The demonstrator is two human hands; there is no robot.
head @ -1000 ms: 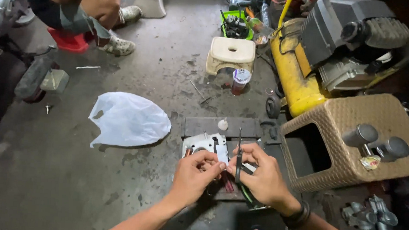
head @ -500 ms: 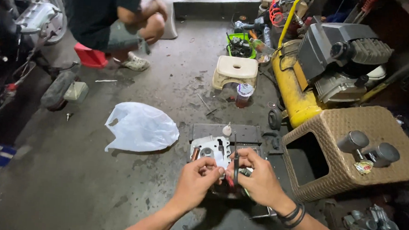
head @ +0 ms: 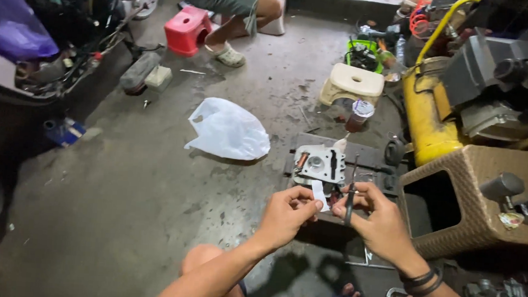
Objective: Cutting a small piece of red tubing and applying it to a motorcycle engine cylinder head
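Grimy concrete floor (head: 122,219) under me. My left hand (head: 284,214) pinches a small white strip (head: 319,194); my right hand (head: 380,224) pinches a thin dark tool (head: 350,198). Just beyond lies the grey engine part (head: 319,164). The strip could slip, being tiny.

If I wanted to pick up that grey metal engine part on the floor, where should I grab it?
Probably by its two long outer edges, coming straight down from above. The grey metal engine part lies flat on a dark mat, so its sides are free. Its top has holes and small fittings, poor for a grip. The near edge is crowded by the left hand and right hand.
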